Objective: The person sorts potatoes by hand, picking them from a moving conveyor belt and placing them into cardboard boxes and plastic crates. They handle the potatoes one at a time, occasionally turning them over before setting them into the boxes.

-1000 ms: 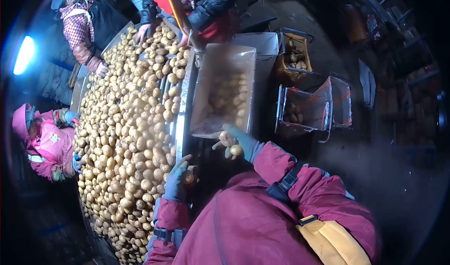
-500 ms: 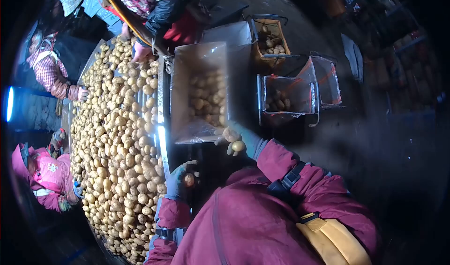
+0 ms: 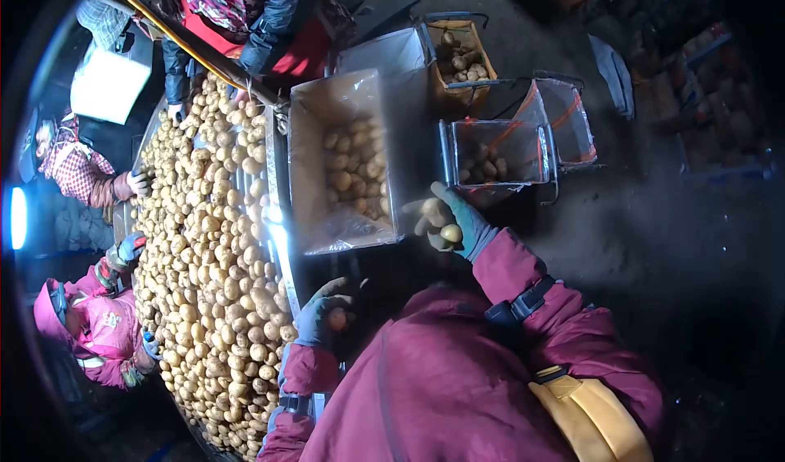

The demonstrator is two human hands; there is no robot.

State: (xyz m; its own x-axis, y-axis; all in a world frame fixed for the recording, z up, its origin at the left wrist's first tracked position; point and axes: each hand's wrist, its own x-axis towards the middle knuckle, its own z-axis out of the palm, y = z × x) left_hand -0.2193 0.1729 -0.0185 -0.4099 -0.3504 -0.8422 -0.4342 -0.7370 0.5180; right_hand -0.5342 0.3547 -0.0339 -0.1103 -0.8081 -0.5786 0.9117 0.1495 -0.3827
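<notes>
Dim floor (image 3: pixel 621 233) — right hand (image 3: pixel 468 222) outstretched, fingers (image 3: pixel 422 224) curled around potatoes (image 3: pixel 450 233) — left hand (image 3: pixel 319 311) bent around one.

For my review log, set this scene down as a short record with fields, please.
Left hand: grey-blue glove, holding a reddish-brown potato
Right hand: matching glove, holding at least two pale round potatoes
Surface: metal-edged table bearing a heap of yellowish potatoes
Container: plastic-lined brown cardboard box, part-filled with potatoes
Opposite: person in pink, hands at the heap's edge
</notes>
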